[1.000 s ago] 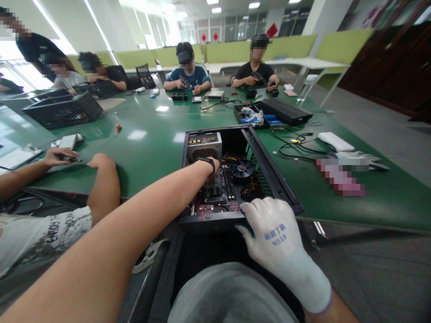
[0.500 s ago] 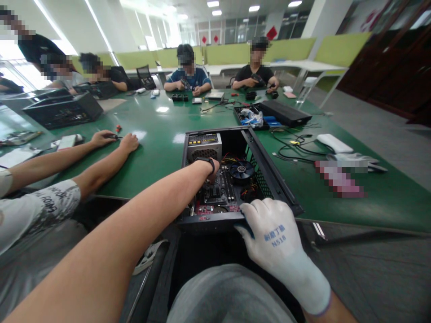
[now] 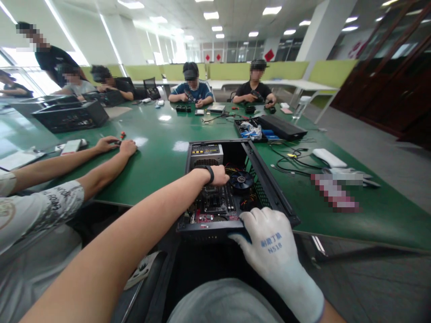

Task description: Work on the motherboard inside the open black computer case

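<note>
An open black computer case (image 3: 281, 199) lies in front of me, its near end jutting past the table edge. My bare left hand (image 3: 220, 175), a black band at its wrist, is inside the case area, above the motherboard (image 3: 215, 199) and just left of the round cooling fan (image 3: 241, 179). Its fingers are curled; whatever they hold is hidden. A silver power supply (image 3: 207, 154) sits in the far left corner of the case. In a white glove, my right hand (image 3: 269, 235) grips the near rim of the case, thumb outside and fingers over the edge.
A co-worker's hands (image 3: 117, 146) rest on the green table (image 3: 155, 157) at the left. Cables (image 3: 289, 157), a white box (image 3: 329, 158) and gloves (image 3: 353, 176) lie to the right. Beyond my case is another open black case (image 3: 283, 127). Several people sit across the table.
My left hand has lifted and shifted right, from low over the motherboard towards the fan. My right hand keeps its hold on the rim. The camera has tilted upward.
</note>
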Demonstrator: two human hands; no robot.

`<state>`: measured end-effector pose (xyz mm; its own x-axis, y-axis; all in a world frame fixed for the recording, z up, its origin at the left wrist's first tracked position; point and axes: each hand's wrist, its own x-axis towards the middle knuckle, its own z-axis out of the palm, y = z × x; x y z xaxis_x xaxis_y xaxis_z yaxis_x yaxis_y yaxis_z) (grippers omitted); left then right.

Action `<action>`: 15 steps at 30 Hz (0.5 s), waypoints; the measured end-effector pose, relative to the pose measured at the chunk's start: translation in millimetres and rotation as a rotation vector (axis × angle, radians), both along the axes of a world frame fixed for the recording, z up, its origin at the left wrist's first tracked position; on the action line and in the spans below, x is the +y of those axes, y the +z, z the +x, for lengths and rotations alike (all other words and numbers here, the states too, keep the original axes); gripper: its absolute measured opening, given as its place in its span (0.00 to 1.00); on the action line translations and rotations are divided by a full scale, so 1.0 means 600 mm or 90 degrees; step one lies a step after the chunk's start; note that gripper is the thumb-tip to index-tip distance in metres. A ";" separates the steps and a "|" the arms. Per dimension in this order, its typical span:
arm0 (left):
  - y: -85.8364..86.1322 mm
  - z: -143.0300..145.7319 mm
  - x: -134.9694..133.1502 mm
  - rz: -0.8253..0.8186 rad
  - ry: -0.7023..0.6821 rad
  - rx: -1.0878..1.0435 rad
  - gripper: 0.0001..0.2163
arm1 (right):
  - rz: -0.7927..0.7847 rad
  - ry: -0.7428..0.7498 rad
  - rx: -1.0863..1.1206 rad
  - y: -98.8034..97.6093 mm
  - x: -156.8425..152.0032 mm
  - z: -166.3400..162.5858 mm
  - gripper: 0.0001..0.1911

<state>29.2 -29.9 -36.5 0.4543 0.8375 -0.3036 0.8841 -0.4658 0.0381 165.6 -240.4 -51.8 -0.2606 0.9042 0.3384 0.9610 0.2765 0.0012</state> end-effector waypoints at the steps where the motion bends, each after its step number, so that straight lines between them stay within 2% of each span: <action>1: 0.009 -0.002 -0.002 0.023 0.014 -0.036 0.24 | 0.005 0.004 -0.003 -0.001 0.005 0.002 0.16; 5: 0.052 -0.018 -0.006 0.124 0.026 -0.191 0.22 | 0.019 0.007 -0.039 -0.001 0.046 0.008 0.18; 9: 0.085 -0.051 -0.010 0.231 0.048 -0.339 0.23 | 0.018 -0.002 -0.080 0.005 0.129 0.007 0.21; 12: 0.094 -0.080 -0.019 0.302 0.096 -0.429 0.19 | 0.020 -0.013 -0.088 0.008 0.213 -0.001 0.23; 15: 0.087 -0.103 -0.030 0.312 0.132 -0.493 0.17 | 0.016 -0.029 -0.097 0.010 0.306 -0.011 0.25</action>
